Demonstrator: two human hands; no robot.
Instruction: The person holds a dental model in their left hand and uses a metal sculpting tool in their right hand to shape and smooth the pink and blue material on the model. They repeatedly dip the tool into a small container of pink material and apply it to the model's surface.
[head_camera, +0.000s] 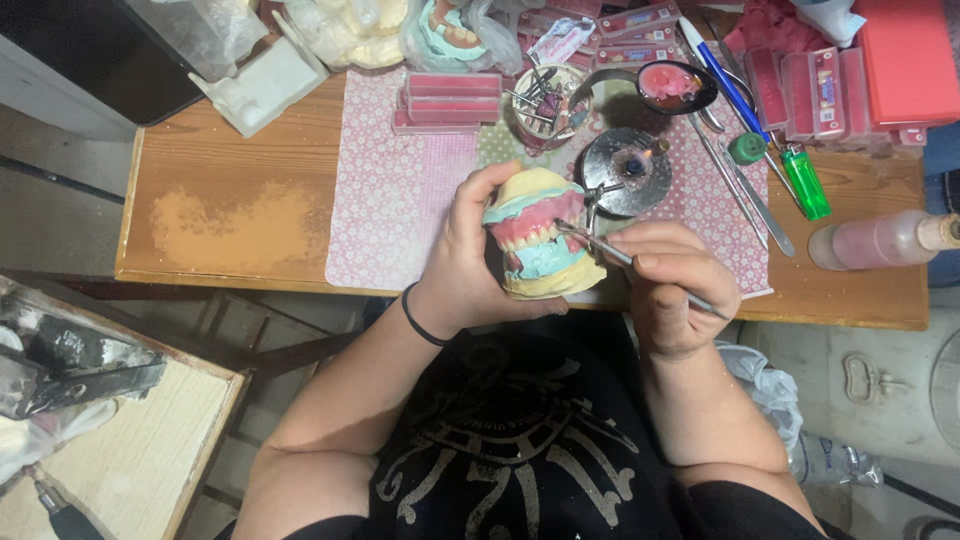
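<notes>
Both hands (470, 260) (675, 285) work a denture model (535, 235) before a burner (628, 170).

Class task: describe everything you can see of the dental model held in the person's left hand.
The dental model is a pair of cream plaster casts, closed together, with teal bases, pink wax gums and a row of pale teeth between. The left hand grips it from the side above the table edge. A thin metal instrument, held in the right hand, touches its tip to the teeth.
</notes>
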